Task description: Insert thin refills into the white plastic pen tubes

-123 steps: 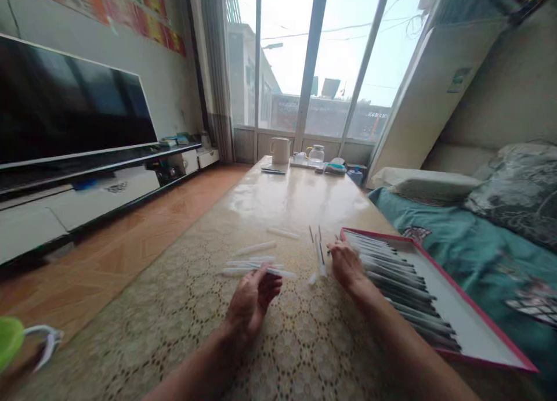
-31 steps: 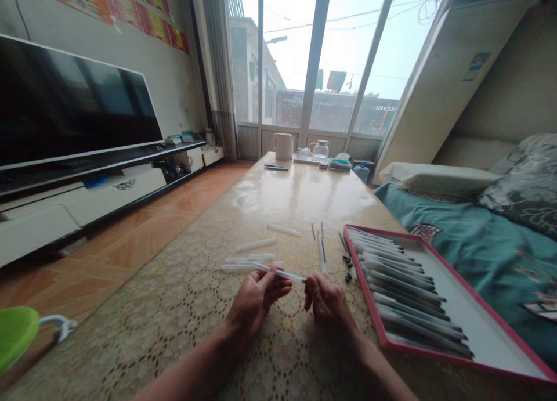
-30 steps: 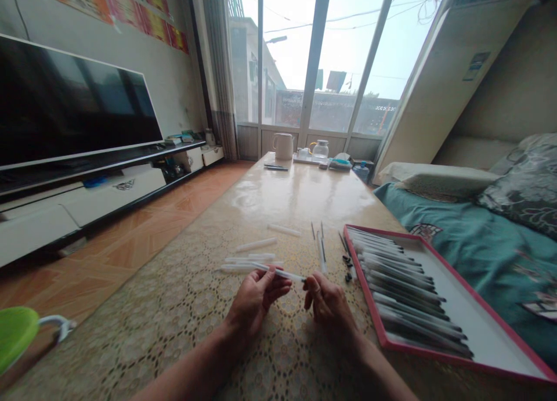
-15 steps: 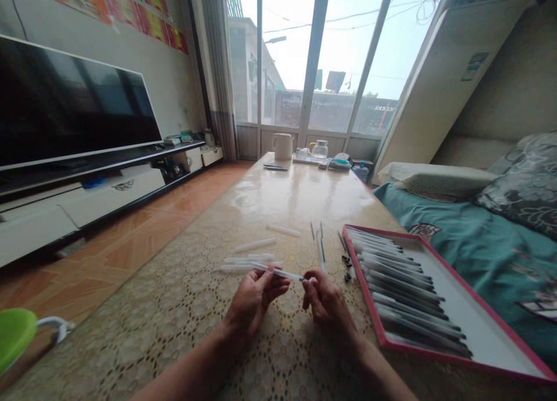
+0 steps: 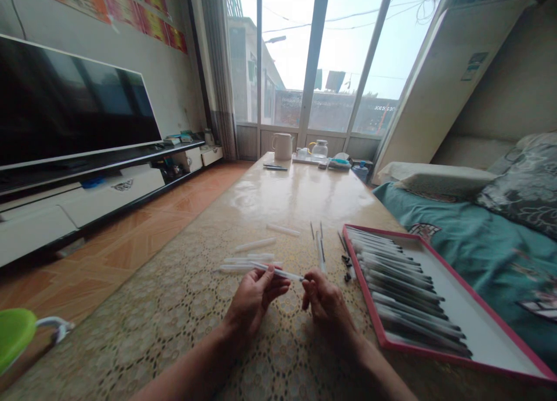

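Between thumb and fingers, my left hand [image 5: 256,293] holds a whitish pen [image 5: 285,274] over the table, its length slanting down to the right. My right hand [image 5: 324,296] pinches the pen's right end, where a dark bit shows at the fingertips. Beyond my left hand lie several translucent white pen barrels [image 5: 248,260]. Past my right hand are thin dark refills [image 5: 321,238], with a clear barrel among them. Small black pen parts [image 5: 347,267] sit to the right, against a pink-rimmed box [image 5: 369,305] that holds many pens [image 5: 409,291] in a row.
A patterned cover spreads over the long table [image 5: 183,308]. At its far end stand a beige jug [image 5: 282,147], a glass pot [image 5: 320,150] on a tray and a tissue pack [image 5: 340,162]. A bed or couch [image 5: 470,227] borders the right; a green stool [image 5: 16,337] is at lower left.
Both hands keep almost the same place and grip on the pen. Nothing on the table has visibly moved.
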`<action>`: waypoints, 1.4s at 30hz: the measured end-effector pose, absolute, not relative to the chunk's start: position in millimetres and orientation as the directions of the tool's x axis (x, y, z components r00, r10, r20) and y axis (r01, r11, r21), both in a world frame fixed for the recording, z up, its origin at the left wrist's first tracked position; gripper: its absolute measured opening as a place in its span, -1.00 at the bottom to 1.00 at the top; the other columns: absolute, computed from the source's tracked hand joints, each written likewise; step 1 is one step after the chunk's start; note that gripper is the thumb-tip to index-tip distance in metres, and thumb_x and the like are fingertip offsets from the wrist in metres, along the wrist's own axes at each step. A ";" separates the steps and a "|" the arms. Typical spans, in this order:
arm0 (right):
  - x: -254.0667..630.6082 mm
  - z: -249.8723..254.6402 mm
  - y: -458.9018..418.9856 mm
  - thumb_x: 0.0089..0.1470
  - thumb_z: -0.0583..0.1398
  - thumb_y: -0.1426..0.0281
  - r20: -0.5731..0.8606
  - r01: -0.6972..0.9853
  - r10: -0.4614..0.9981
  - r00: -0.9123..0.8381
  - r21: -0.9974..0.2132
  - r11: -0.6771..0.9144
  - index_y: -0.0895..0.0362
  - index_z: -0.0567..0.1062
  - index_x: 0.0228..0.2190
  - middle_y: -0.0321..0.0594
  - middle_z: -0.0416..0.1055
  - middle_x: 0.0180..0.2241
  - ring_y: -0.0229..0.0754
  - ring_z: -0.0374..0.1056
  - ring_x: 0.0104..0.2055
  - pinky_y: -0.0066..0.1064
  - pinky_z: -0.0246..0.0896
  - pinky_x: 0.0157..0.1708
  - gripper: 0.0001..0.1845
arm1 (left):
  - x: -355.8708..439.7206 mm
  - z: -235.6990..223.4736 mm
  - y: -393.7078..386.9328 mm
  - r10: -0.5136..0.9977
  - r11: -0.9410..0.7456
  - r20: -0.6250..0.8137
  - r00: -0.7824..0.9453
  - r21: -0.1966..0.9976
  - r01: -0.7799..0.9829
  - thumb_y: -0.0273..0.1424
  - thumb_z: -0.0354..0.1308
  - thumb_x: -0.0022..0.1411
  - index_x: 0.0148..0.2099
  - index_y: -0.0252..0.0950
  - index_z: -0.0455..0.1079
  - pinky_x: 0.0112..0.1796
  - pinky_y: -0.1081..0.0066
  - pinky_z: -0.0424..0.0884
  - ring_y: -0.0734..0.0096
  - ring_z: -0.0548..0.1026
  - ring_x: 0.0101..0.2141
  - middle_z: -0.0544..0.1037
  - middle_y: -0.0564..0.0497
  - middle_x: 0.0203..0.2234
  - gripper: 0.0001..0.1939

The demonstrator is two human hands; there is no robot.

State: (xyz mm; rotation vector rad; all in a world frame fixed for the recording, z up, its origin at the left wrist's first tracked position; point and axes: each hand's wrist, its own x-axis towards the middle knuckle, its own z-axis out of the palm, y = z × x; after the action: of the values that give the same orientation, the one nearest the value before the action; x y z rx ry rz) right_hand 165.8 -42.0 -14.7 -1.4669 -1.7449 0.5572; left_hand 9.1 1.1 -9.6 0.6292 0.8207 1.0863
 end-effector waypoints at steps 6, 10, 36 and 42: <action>165.4 -11.0 -43.2 0.19 -0.09 0.25 0.295 0.616 0.955 -0.037 -0.746 0.254 0.10 0.28 -0.42 -0.31 0.38 -0.58 -0.28 0.32 -0.55 -0.53 0.09 -0.52 -0.72 | 7.8 -12.3 1.9 0.939 0.329 -0.227 0.258 0.811 -0.484 -0.38 0.17 0.10 -0.26 -0.42 0.37 -0.38 0.46 0.47 0.43 0.53 -0.48 0.55 -0.08 -0.52 -0.80; 165.6 -17.7 -39.2 0.15 0.00 0.26 0.343 0.623 0.939 -0.033 -0.728 0.287 0.12 0.33 -0.26 -0.25 0.42 -0.44 -0.27 0.32 -0.50 -0.51 0.12 -0.50 -0.78 | 8.8 -16.8 4.3 0.944 0.216 -0.102 0.313 0.911 -0.353 -0.26 0.19 0.05 -0.29 -0.42 0.36 -0.40 0.38 0.46 0.37 0.52 -0.49 0.53 -0.08 -0.53 -0.71; 171.8 -23.6 -37.0 0.14 0.01 0.27 0.397 0.650 0.907 0.140 -0.728 0.218 0.16 0.43 -0.34 -0.19 0.42 -0.42 -0.22 0.33 -0.44 -0.47 0.15 -0.47 -0.73 | -3.5 -17.2 23.3 0.838 -0.478 0.505 0.206 0.500 0.722 -0.54 0.06 0.06 -0.27 -0.21 0.45 -0.21 0.24 0.23 0.22 0.34 -0.21 0.45 -0.05 -0.32 -0.79; 169.6 -18.5 -39.7 0.14 0.02 0.32 0.500 0.617 0.845 0.192 -0.731 0.292 0.15 0.42 -0.30 -0.19 0.40 -0.36 -0.24 0.30 -0.40 -0.47 0.18 -0.43 -0.77 | -7.5 -10.4 25.7 0.946 -0.322 0.325 0.007 0.934 0.153 -0.29 0.13 0.08 -0.27 -0.30 0.41 -0.45 0.42 0.31 0.43 0.38 -0.49 0.45 0.01 -0.47 -0.79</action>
State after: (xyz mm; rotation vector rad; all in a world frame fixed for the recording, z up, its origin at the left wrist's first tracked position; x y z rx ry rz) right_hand 169.6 -39.7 -18.5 -1.4094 -1.5097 0.2726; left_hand -7.5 25.7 -10.4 1.5607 1.1624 1.3884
